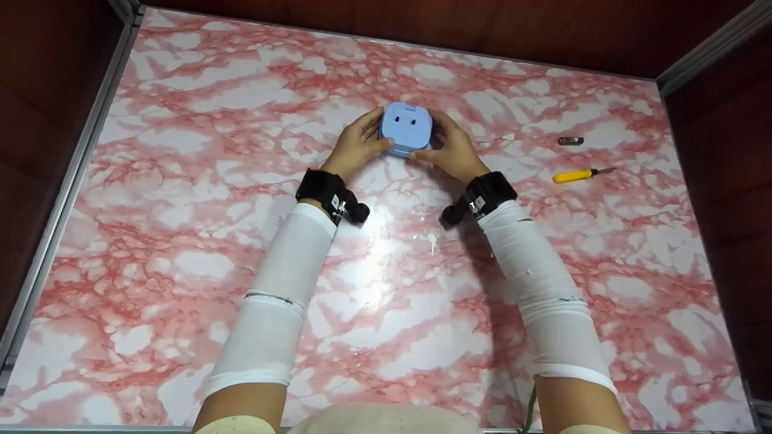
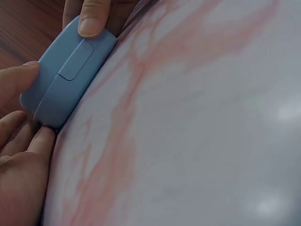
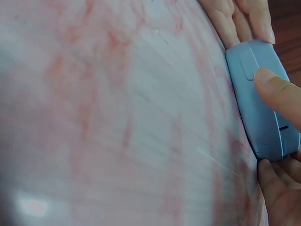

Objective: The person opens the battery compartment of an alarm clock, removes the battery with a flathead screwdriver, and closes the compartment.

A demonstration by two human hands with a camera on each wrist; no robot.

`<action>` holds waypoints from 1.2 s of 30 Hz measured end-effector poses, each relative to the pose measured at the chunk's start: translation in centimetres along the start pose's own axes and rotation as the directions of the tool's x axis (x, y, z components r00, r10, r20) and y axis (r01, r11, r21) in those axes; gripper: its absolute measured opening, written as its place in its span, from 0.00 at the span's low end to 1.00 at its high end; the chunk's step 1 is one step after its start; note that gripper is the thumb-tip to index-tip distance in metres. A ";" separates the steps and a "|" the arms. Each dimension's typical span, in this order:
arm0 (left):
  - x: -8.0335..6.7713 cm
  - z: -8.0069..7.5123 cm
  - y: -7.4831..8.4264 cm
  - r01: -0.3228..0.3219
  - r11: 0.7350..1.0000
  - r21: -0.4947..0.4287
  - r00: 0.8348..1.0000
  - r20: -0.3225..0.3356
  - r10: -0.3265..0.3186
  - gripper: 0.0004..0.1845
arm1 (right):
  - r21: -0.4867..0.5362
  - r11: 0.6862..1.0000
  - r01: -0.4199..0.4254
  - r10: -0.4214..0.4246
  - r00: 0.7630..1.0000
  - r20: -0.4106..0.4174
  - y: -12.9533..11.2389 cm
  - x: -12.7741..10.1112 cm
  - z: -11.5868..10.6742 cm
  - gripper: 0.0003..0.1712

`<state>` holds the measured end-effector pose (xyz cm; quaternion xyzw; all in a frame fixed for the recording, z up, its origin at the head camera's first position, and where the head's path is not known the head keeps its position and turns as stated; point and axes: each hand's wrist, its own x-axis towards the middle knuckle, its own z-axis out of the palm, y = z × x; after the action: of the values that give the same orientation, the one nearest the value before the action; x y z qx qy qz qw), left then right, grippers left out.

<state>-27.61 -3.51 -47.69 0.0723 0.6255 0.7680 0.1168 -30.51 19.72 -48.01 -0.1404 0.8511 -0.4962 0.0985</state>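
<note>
A small light-blue box, rounded corners, sits on the pink-and-white marbled tabletop, toward the far middle, between both hands. It's closed, so contents can't be seen. Top face shows two small dark dots and a shallow notch at the far edge. Left wrist view shows a seam running round its side w/ a raised tab; right wrist view shows the same seam plus a small slot near one end.

Left hand grips the box's left side: fingers curled round the far left corner, thumb at the near left edge. In the left wrist view, fingertips press the box's side and lower edge. Right hand grips the right side, fingers wrapped over the far right corner, thumb pressing the near edge; right wrist view shows one fingertip flat on the side by the seam. Both hands narrowly closed on the box, box touching the tabletop.

No brand, label or readable writing on the box.

Off to the right, well apart from the hands: a yellow-handled screwdriver lying flat, and beyond it a small dark oblong piece, too small to identify. Both forearms in white sleeves, black wrist straps w/ cameras.
</note>
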 end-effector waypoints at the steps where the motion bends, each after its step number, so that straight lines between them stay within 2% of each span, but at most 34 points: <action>1: 0.0 0.0 0.0 -0.007 1.000 0.010 1.000 0.004 0.007 0.39 | 0.016 1.000 0.010 -0.010 1.000 -0.003 0.1 0.0 0.0 0.53; 7: 0.1 0.2 0.2 0.002 0.999 0.047 1.000 -0.013 -0.002 0.38 | 0.081 0.997 0.018 -0.017 1.000 -0.016 0.3 0.0 0.1 0.55; 14: -0.2 0.3 0.2 0.011 0.999 0.049 0.999 -0.039 -0.009 0.38 | 0.137 0.991 0.010 -0.004 0.999 -0.040 0.4 -0.1 0.5 0.56; 18: -0.1 0.4 -0.4 -0.001 0.999 0.046 0.998 -0.066 0.004 0.36 | 0.169 0.985 0.026 -0.015 0.998 -0.066 0.5 -0.4 0.6 0.54; 22: 0.7 0.5 -1.5 -0.033 0.999 0.037 0.995 -0.091 0.036 0.33 | 0.198 0.979 0.045 -0.021 0.992 -0.121 0.7 -0.7 0.6 0.51; 25: 1.0 0.6 -2.1 -0.061 0.995 0.076 0.993 -0.096 0.068 0.31 | 0.222 0.973 0.056 -0.020 0.986 -0.164 0.8 -1.0 0.4 0.48; 30: 0.6 1.2 -2.0 -0.089 0.981 0.172 0.991 -0.083 0.104 0.31 | 0.259 0.964 0.067 -0.012 0.979 -0.206 0.7 -1.8 0.0 0.40; 36: -0.1 1.8 -1.6 -0.128 0.969 0.213 0.988 -0.055 0.143 0.34 | 0.295 0.954 0.056 0.018 0.970 -0.243 -0.3 -2.6 -0.8 0.27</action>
<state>-26.84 -1.51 -48.92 0.0999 0.6999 0.7064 0.0337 -28.29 21.11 -47.26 -0.0705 0.7702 -0.6338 0.0089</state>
